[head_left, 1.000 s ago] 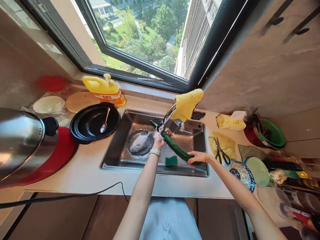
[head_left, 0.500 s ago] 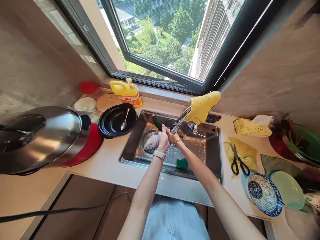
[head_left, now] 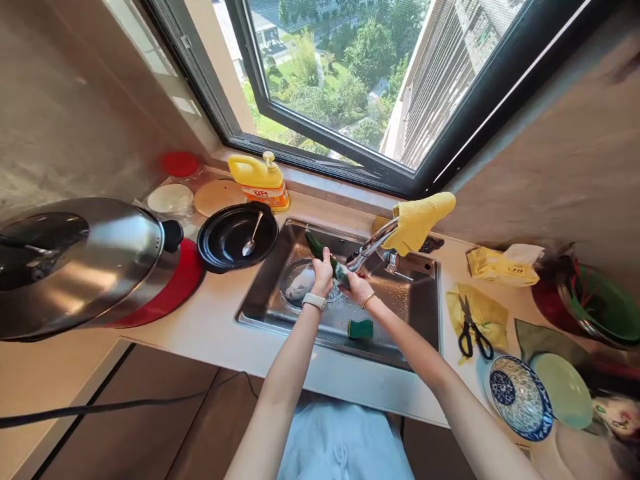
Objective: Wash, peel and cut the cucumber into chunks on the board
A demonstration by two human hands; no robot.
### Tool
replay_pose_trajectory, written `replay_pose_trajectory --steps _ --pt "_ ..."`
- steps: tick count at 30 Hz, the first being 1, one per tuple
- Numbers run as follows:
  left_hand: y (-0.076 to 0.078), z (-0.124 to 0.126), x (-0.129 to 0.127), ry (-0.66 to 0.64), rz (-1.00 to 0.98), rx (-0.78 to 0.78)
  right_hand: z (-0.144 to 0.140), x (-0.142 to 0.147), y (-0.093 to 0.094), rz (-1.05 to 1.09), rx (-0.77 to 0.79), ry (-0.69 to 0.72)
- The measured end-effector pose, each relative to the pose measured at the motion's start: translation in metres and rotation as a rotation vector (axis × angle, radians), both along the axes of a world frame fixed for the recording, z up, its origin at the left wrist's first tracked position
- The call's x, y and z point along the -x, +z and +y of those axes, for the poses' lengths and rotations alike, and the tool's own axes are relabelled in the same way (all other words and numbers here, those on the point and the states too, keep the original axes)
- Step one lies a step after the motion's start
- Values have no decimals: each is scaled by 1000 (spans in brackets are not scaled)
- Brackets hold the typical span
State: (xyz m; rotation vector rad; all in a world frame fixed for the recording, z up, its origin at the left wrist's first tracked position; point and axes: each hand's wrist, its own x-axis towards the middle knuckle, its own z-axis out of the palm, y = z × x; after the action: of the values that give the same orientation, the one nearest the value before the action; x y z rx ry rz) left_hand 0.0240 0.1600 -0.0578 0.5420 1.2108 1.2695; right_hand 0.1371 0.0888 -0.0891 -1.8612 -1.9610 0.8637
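Observation:
A long dark green cucumber (head_left: 316,244) lies across the steel sink (head_left: 425,320), under the faucet (head_left: 373,244). My left hand (head_left: 323,273) grips its middle. My right hand (head_left: 356,287) holds the part just right of that, below the spout. A yellow cloth (head_left: 420,220) is draped over the faucet's top. A fish (head_left: 299,288) lies at the sink's drain, left of my hands, and a green sponge (head_left: 361,328) rests on the sink floor near its front edge.
Left of the sink stand a black pan with a spoon (head_left: 235,237), a yellow detergent bottle (head_left: 260,179) and a steel cooker lid (head_left: 75,263). On the right lie scissors (head_left: 473,333) on a yellow cloth, a blue patterned bowl (head_left: 520,397) and a green plate (head_left: 565,390).
My right hand slid from the cucumber's near end up to its middle beside my left hand. The cucumber shifted left under the spout. My view swung left.

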Motion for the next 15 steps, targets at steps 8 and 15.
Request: replay_pose_trajectory --steps 8,15 --pt "-14 -63 -21 -435 -76 48 -31 -33 -1 381 155 -171" --pt "-30 -90 3 -106 101 340 -31 -107 17 516 325 -778"
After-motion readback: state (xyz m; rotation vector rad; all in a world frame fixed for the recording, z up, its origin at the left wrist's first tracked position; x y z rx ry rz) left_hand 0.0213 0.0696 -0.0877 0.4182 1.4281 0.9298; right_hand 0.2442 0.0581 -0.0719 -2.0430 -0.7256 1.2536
